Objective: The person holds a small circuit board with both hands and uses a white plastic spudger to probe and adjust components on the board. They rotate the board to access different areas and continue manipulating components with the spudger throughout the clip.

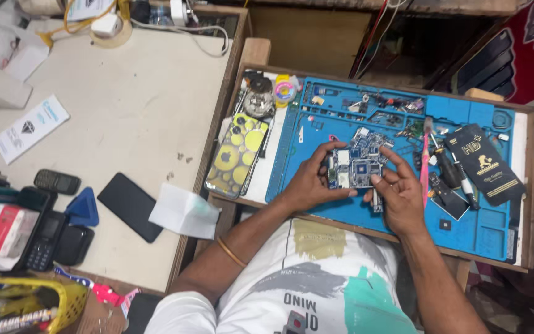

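Currently both hands on a phone circuit board (355, 168), held just above the blue repair mat (489, 222). Left hand (310, 182) grips the board's left edge, thumb underneath, fingers curled over the top. Right hand (400, 195) pinches the right edge with its fingertips. More boards lie on the mat just behind. Pink tool (426, 162) sits right of the hands, yellow-spotted phone case (237, 154) well left, off the mat.

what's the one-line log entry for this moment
left hand: holds circuit board | right hand: fingertips on board | over blue mat
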